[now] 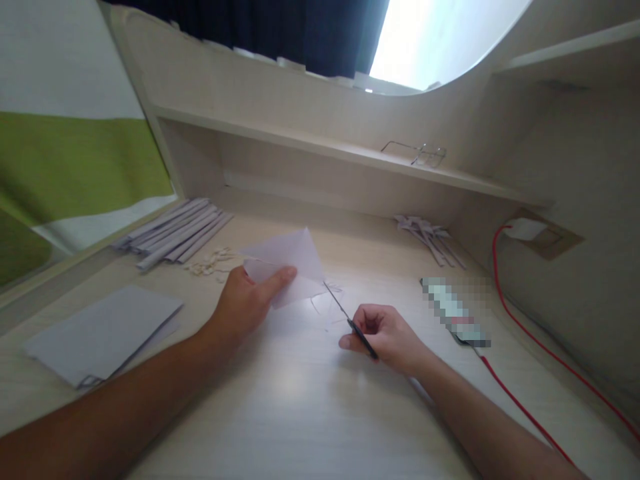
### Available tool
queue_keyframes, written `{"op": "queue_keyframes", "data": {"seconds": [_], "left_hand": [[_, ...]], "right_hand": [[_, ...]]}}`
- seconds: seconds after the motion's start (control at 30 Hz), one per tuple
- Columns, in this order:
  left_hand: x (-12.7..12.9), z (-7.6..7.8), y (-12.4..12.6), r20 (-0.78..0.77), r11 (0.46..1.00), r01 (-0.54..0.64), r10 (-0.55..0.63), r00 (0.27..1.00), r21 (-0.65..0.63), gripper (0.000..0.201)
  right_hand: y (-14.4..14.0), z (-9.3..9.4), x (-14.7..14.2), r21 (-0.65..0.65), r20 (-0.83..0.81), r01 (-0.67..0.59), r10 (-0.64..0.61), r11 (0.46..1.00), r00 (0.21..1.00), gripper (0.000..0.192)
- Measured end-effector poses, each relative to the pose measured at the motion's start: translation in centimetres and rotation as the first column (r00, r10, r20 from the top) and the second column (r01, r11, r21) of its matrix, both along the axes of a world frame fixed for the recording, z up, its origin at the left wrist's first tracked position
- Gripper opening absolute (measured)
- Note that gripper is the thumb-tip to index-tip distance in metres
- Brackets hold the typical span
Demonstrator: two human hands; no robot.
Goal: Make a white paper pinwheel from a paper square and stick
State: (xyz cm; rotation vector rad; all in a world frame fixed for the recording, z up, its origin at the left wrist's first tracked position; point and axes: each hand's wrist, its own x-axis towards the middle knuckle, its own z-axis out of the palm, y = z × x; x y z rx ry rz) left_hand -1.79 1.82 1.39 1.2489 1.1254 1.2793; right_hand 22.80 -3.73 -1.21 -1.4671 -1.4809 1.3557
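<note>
My left hand point(255, 297) pinches a folded sheet of white paper point(295, 257), thumb on top, above the middle of the desk. In my right hand point(383, 333) is a pair of scissors point(357, 328) with dark handles. The blade tips point up and left and meet the paper's right corner; whether they touch its edge or cut into it I cannot tell. Thin paper trimmings point(327, 307) lie on the desk beneath the blades.
Rolled paper tubes point(175, 230) and small pale scraps point(210, 261) lie at the left, with a stack of paper point(107, 330) nearer me. Folded paper pieces point(425, 233), a phone point(455, 310) and its red cable point(525, 410) are on the right. Glasses point(430, 155) rest on the shelf point(320, 143).
</note>
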Motion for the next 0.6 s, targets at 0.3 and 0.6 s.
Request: {"op": "queue_keyframes", "data": {"seconds": [0.3,0.6], "left_hand": [[0.1,0.1,-0.1,0.027,1.000,-0.024,0.024,0.999,0.012,0.034],[0.6,1.2,-1.0,-0.074,0.995,0.020,-0.027,0.997,-0.094,0.028]], "right_hand": [[0.2,0.2,0.6,0.037,0.103,0.093,-0.096,0.995,0.990,0.046],[1.7,0.2,3.8,0.328,0.557,0.123,-0.297,0.937,0.776,0.035]]}}
